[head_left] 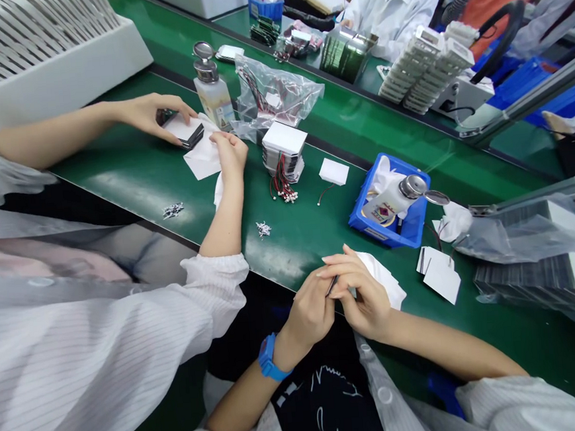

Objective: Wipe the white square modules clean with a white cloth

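Note:
My left hand (311, 312), with a blue watch (269, 358) on its wrist, is closed around a small, dark-edged flat piece (331, 286) mostly hidden by the fingers. My right hand (362, 293) meets it from the other side, fingers bent and fingertips at the same piece. Both hands are over the table's near edge. White wipes (385, 281) lie just behind the right hand. Further right rest a few white flat packs (439, 273) with thin wires. A blue bin (393, 237) beyond the hands holds a pump bottle (391, 202) and white wipes.
At left, a co-worker's hands (170, 115) hold a dark-edged flat block (192, 138) and white paper. Between us stand a wired stack of white packs (284, 142) and a small pile of white bits (263, 229). Plastic-wrapped stacks (545, 268) lie right; a white rack (57, 67) stands far left.

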The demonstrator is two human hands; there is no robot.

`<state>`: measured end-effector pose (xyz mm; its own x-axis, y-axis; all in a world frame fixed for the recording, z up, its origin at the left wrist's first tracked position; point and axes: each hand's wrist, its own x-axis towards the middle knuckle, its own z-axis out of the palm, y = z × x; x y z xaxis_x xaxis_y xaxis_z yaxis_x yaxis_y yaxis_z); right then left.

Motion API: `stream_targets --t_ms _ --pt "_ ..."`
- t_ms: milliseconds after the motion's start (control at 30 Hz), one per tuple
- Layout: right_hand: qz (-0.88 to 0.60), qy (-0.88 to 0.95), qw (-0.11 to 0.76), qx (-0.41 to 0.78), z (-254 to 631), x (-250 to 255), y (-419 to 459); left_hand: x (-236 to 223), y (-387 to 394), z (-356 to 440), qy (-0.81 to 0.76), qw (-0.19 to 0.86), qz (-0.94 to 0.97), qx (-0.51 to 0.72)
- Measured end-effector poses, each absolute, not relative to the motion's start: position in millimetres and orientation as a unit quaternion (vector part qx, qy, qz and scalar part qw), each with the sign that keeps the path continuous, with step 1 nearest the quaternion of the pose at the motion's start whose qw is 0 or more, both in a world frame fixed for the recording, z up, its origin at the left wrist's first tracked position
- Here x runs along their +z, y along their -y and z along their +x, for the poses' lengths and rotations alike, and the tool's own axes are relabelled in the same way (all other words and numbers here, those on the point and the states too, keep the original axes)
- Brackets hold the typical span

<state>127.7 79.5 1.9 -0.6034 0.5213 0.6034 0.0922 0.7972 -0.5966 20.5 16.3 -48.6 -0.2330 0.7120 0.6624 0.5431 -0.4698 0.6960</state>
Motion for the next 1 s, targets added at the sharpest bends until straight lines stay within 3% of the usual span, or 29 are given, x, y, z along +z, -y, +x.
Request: stream_targets --t_ms 367,1000 --pt "-0.136 0.855 0.411 0.286 127.4 -1.5 -84.2 -47.3 -12.3 19.3 -0.512 0.152 0.574 0.621" --pt "-0.157 0.858 0.416 0.257 129.0 7.0 -84.0 -51.7 -14.6 20.7 -0.474 0.122 0.610 0.623"
